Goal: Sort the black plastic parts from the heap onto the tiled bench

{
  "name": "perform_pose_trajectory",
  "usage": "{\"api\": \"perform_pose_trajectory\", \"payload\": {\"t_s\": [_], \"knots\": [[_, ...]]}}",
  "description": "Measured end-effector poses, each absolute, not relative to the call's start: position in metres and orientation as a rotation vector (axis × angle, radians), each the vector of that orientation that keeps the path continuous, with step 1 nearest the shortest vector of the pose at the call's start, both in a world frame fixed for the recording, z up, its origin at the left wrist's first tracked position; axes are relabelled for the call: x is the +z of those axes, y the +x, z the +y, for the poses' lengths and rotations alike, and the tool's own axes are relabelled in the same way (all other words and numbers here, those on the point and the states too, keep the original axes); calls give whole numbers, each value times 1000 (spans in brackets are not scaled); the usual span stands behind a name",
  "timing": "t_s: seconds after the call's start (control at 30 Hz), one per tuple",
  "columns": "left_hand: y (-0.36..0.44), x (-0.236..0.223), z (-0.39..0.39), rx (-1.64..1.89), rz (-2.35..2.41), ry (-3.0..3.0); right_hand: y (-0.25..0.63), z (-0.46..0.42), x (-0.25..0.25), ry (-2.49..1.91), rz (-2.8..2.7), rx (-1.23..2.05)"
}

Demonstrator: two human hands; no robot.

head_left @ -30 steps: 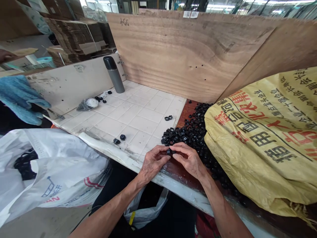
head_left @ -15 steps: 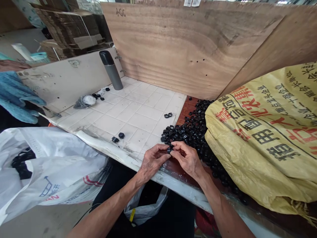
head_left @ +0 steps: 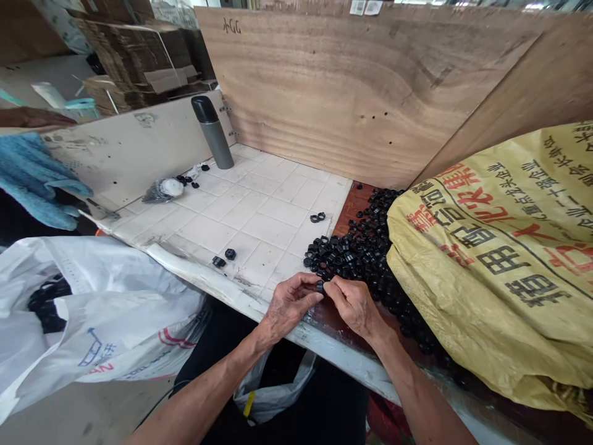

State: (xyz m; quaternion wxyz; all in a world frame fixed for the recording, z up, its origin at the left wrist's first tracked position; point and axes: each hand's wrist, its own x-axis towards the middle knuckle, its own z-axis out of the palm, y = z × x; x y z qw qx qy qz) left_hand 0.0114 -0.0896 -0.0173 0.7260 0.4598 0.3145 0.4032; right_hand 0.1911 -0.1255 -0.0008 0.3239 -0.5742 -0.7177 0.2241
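Between the fingertips of both hands, near the table's front edge, is a small black plastic ring (head_left: 320,287). My left hand (head_left: 291,304) pinches it from the left with thumb and fingers. My right hand (head_left: 354,303) has its fingers curled and its thumb and forefinger pressed to the ring's right side; the fingertips partly cover it. Just beyond my hands spreads a heap of similar black rings (head_left: 345,253). Two joined rings (head_left: 317,217) lie on the white tiled surface, and two more black pieces (head_left: 225,256) lie farther left.
A yellow woven sack (head_left: 486,266) bulges over the table's right side. At the back left stands a grey flask (head_left: 217,139), with a small plastic bag (head_left: 163,190) nearby. A white sack (head_left: 115,315) sits at lower left. Wooden boards (head_left: 352,93) wall the back.
The fingers of my right hand have curled in closer, and the ring has turned slightly between my hands. Another person's hand has come into view at the far left.
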Motion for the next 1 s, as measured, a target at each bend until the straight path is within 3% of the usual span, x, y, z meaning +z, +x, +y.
{"api": "perform_pose_trajectory", "payload": {"t_s": [1.0], "knots": [[11,-11,-88,926,681,958,187,-128,9,-1470,-1710,611]]}}
